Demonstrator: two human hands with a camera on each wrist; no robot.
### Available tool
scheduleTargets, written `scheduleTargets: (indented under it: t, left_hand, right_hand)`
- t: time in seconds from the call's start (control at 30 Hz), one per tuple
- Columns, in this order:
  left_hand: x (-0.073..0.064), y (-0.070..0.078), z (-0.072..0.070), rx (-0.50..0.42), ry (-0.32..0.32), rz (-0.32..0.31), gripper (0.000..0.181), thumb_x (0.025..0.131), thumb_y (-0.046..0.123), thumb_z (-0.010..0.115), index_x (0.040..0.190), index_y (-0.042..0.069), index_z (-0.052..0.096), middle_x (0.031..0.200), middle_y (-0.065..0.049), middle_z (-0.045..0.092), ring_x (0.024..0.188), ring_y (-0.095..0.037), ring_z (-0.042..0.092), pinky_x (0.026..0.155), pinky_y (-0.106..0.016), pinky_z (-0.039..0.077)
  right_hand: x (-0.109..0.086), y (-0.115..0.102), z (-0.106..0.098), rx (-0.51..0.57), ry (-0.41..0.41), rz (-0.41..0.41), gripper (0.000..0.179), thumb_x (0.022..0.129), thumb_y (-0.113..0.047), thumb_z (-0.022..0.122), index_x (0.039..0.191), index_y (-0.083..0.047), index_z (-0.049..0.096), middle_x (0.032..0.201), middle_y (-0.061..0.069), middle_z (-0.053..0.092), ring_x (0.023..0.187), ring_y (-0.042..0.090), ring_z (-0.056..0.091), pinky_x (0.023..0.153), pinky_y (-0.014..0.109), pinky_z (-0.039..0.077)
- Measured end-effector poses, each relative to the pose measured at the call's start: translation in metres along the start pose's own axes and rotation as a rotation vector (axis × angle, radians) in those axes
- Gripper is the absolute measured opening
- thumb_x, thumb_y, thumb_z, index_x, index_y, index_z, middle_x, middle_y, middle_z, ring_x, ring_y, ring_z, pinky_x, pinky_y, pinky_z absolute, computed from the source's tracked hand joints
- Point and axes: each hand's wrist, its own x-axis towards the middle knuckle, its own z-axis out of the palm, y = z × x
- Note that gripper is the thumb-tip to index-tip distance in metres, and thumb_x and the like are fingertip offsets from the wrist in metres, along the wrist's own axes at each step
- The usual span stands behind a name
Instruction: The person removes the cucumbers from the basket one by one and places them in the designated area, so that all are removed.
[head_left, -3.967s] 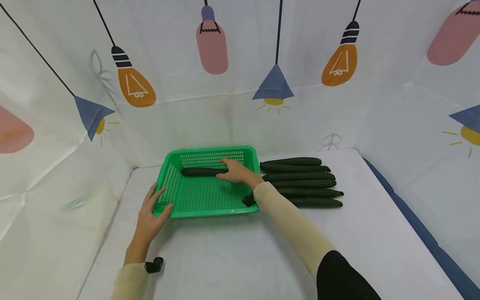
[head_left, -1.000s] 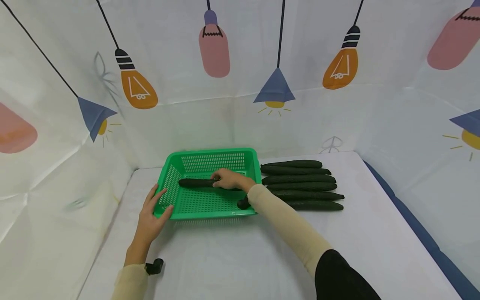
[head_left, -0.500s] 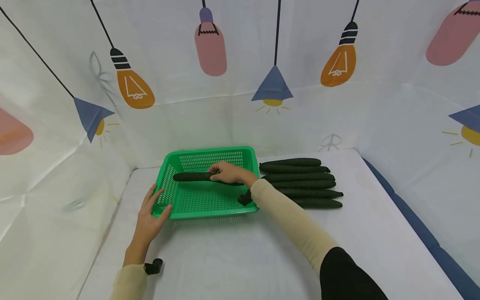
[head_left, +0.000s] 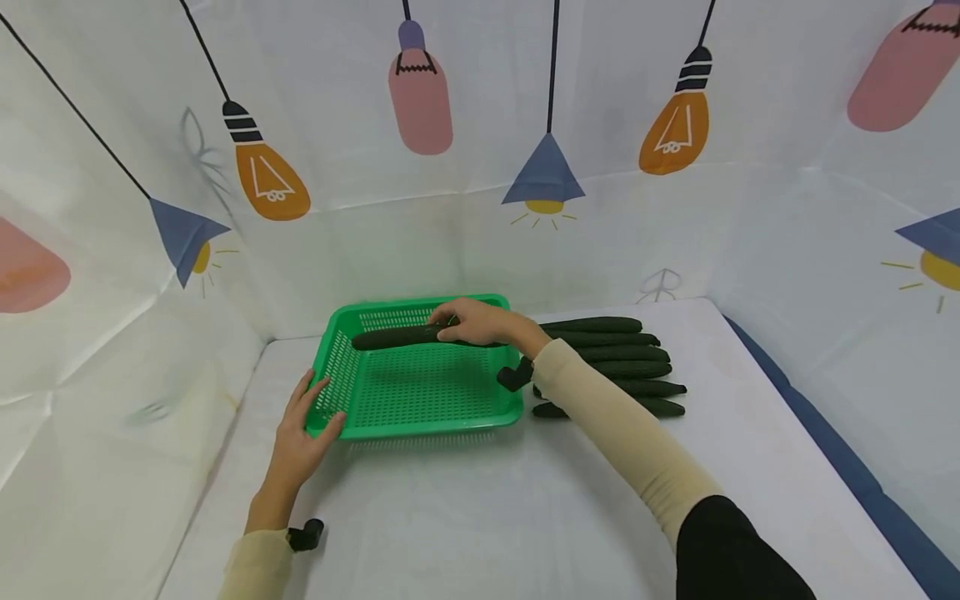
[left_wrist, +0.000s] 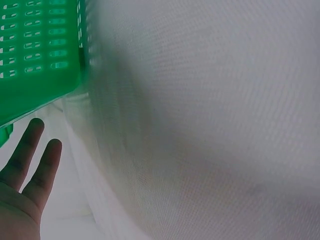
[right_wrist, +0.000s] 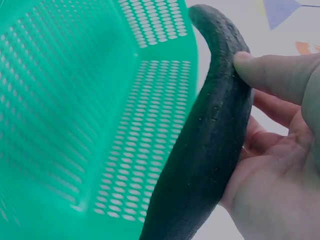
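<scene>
My right hand (head_left: pixel 480 323) grips a dark green cucumber (head_left: pixel 393 337) around its middle, thumb on the near side. In the head view the cucumber overlaps the far part of a green plastic basket (head_left: pixel 420 433); the right wrist view shows the cucumber (right_wrist: pixel 200 145) raised beside the perforated basket wall (right_wrist: pixel 145 135). No other cucumber shows inside the basket. My left hand (head_left: pixel 300 433) has its fingers spread at the basket's left near corner, fingertips at the rim. In the left wrist view two straight fingers of the left hand (left_wrist: pixel 22 200) show just below the basket (left_wrist: pixel 40 75).
Several cucumbers (head_left: pixel 630 368) lie side by side on the white table (head_left: pixel 450 517) right of the basket, partly hidden by my right forearm. A white curtain (head_left: pixel 465 233) printed with lamps hangs behind the table and along both sides.
Earlier my right hand reached for the cucumber lying in the basket, then took hold of it. Now the hand and cucumber have risen and shifted to the right. My left hand has stayed put.
</scene>
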Motion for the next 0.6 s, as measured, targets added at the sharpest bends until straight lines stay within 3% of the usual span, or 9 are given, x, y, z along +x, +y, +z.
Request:
scheduleTargets:
  t: [0.2, 0.6]
  left_hand:
    - [0.000, 0.001, 0.003, -0.009, 0.011, -0.005, 0.064, 0.092, 0.019, 0.075, 0.152, 0.012, 0.051, 0.169, -0.013, 0.027, 0.155, -0.043, 0.025, 0.114, -0.075, 0.027]
    - [0.000, 0.002, 0.004, -0.029, 0.035, -0.008, 0.064, 0.091, 0.015, 0.076, 0.150, 0.010, 0.053, 0.168, -0.014, 0.029, 0.155, -0.041, 0.025, 0.118, -0.070, 0.026]
  right_hand:
    - [-0.034, -0.001, -0.020, -0.036, 0.012, -0.039, 0.042, 0.108, -0.023, 0.055, 0.148, -0.010, 0.054, 0.156, 0.010, 0.049, 0.141, 0.028, 0.049, 0.113, 0.047, 0.044]
    - [-0.112, 0.026, -0.035, -0.038, 0.098, -0.057, 0.043, 0.108, -0.025, 0.056, 0.147, -0.008, 0.054, 0.151, 0.013, 0.051, 0.140, 0.033, 0.048, 0.114, 0.057, 0.041]
